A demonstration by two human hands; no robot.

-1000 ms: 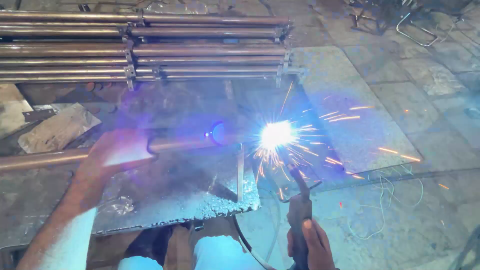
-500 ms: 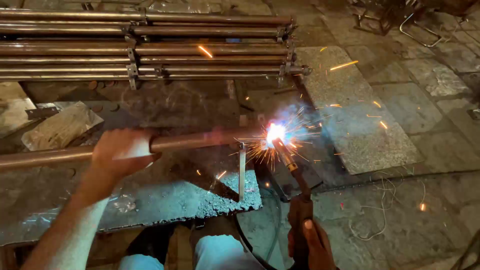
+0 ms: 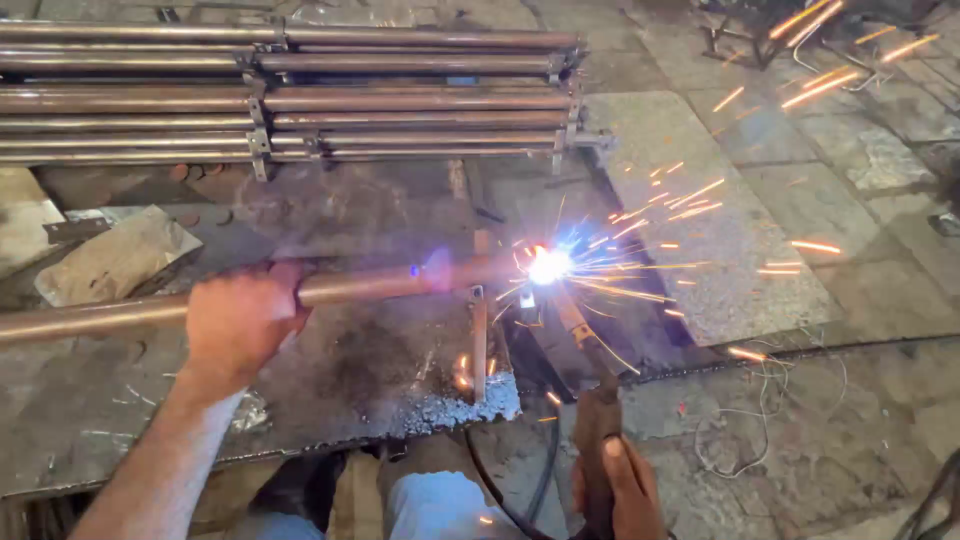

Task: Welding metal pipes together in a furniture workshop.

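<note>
My left hand (image 3: 243, 318) grips a long rusty metal pipe (image 3: 380, 284) that lies across a steel work plate (image 3: 360, 380). My right hand (image 3: 617, 489), low in the view, holds a welding electrode holder (image 3: 596, 420) whose rod slants up to the pipe's right end. A bright arc (image 3: 549, 264) burns at that end and throws sparks to the right. A short upright metal bar (image 3: 479, 340) stands under the pipe near the plate's edge.
A welded frame of several pipes (image 3: 300, 95) lies at the back. A flat stone slab (image 3: 115, 255) sits at the left. Black cables (image 3: 520, 480) run below the plate. Loose wire (image 3: 760, 400) lies on the tiled floor (image 3: 850, 200) at the right.
The arc has stayed at the pipe's right end while sparks now fly farther right. My left hand still grips the pipe; the glare over it has faded.
</note>
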